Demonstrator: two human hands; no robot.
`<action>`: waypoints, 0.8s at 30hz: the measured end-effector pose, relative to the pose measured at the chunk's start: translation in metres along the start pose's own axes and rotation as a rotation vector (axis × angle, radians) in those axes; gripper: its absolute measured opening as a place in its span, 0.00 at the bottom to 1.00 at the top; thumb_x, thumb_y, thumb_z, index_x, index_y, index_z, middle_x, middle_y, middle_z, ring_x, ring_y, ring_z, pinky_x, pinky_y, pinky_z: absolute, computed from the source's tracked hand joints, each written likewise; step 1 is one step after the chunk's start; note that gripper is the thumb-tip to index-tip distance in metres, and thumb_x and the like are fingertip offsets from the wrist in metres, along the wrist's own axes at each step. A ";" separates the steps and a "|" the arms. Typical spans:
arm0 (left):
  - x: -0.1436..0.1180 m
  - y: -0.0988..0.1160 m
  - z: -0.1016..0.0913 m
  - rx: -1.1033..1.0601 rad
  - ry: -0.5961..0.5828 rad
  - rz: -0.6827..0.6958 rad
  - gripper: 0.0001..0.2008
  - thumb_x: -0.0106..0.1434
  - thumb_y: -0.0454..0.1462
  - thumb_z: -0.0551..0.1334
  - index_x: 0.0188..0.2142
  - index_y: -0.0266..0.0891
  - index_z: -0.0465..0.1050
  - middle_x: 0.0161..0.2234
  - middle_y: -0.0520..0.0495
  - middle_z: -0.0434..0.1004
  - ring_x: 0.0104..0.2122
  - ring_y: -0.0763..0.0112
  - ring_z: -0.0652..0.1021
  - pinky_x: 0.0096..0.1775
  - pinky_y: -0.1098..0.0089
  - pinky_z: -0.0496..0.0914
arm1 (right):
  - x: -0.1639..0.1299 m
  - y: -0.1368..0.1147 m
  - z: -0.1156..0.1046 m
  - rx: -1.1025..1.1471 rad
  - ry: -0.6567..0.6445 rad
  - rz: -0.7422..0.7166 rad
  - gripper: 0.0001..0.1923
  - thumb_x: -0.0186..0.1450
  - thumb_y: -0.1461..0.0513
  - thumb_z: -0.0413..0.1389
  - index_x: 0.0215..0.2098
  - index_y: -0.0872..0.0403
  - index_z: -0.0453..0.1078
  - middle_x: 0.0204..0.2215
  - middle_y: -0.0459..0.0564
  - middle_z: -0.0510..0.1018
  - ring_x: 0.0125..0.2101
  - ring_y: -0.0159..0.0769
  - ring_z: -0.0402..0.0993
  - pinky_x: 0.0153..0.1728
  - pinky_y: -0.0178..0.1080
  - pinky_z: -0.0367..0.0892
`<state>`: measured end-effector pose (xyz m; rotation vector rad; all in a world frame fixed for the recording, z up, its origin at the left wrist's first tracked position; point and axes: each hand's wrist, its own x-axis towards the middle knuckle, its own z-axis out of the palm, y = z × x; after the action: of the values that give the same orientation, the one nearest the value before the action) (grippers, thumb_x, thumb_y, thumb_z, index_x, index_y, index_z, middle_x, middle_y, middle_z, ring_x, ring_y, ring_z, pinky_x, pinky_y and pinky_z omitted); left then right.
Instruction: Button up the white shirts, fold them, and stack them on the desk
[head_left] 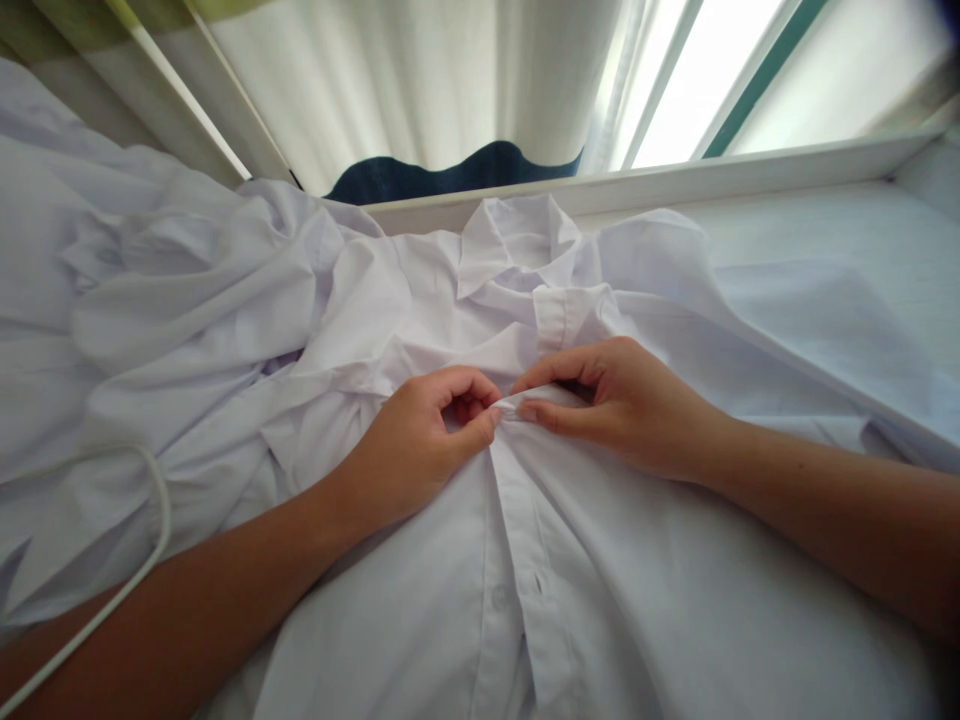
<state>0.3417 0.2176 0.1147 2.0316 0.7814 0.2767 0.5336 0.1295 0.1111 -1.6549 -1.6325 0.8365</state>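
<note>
both hands — left hand (420, 435), right hand (611, 405) — pinched the shirt (570, 560) placket (508, 407) between fingertips, touching.

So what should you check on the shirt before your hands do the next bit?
1. Both hands on the front strip: ok. The left hand and the right hand pinch the white shirt at the same spot.
2. Fingertips meet at the button spot: ok, though the button itself is hidden.
3. Collar lies flat and pointed away: ok.
4. Lower button done up: cannot tell.
5. Fabric smooth on the left: not ok, it is bunched and creased.
6. White cable away from the hands: ok, it lies off by the left forearm.
</note>
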 end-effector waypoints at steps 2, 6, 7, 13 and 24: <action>0.000 -0.001 0.000 -0.001 0.000 0.001 0.09 0.65 0.40 0.60 0.35 0.39 0.76 0.31 0.51 0.77 0.32 0.69 0.75 0.35 0.70 0.68 | 0.000 0.000 0.000 -0.004 0.002 -0.002 0.10 0.64 0.57 0.59 0.37 0.50 0.82 0.32 0.47 0.84 0.33 0.38 0.78 0.33 0.36 0.70; 0.000 -0.001 0.000 -0.001 0.004 0.001 0.09 0.65 0.41 0.60 0.35 0.39 0.76 0.31 0.51 0.78 0.32 0.69 0.75 0.35 0.70 0.68 | 0.001 0.000 0.000 -0.004 0.003 -0.001 0.10 0.64 0.56 0.59 0.37 0.51 0.81 0.32 0.47 0.84 0.33 0.38 0.78 0.34 0.36 0.70; 0.000 -0.001 0.001 0.000 0.006 0.002 0.09 0.65 0.41 0.60 0.35 0.39 0.76 0.31 0.51 0.78 0.32 0.69 0.75 0.35 0.70 0.68 | 0.001 0.001 0.000 -0.004 0.004 -0.004 0.10 0.64 0.57 0.59 0.37 0.51 0.81 0.32 0.47 0.84 0.33 0.38 0.78 0.34 0.36 0.70; -0.001 -0.001 0.001 -0.007 0.003 0.001 0.09 0.66 0.41 0.60 0.36 0.39 0.76 0.32 0.51 0.78 0.33 0.69 0.75 0.36 0.70 0.68 | 0.000 0.001 -0.001 0.009 0.004 -0.009 0.10 0.64 0.57 0.59 0.36 0.51 0.81 0.32 0.47 0.83 0.32 0.37 0.78 0.33 0.36 0.69; 0.000 0.000 0.000 -0.011 -0.003 -0.004 0.09 0.66 0.40 0.59 0.37 0.39 0.76 0.33 0.50 0.79 0.34 0.68 0.76 0.35 0.70 0.68 | 0.000 0.002 -0.001 0.000 0.014 -0.011 0.10 0.64 0.57 0.59 0.36 0.50 0.82 0.33 0.47 0.84 0.34 0.39 0.79 0.34 0.36 0.71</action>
<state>0.3419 0.2171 0.1149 2.0199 0.7804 0.2749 0.5353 0.1297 0.1097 -1.6462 -1.6305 0.8179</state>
